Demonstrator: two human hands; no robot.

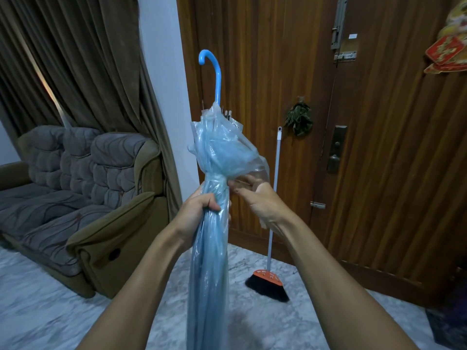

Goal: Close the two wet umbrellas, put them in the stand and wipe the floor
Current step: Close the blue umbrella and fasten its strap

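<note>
standing handle-up, the blue umbrella [209,261] is gripped around its gathered canopy by the left hand [197,215]; a loose fold is pinched by the right hand [260,200].

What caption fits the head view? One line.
Left hand grips the closed blue umbrella; right hand pinches its loose canopy.

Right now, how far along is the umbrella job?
Done: the blue umbrella is collapsed, handle up. In hand: the left hand grips its gathered canopy while the right hand pinches a loose fold at the wrap. Left: no stand, second umbrella or cloth is in view, so stowing and wiping the floor remain.
</note>
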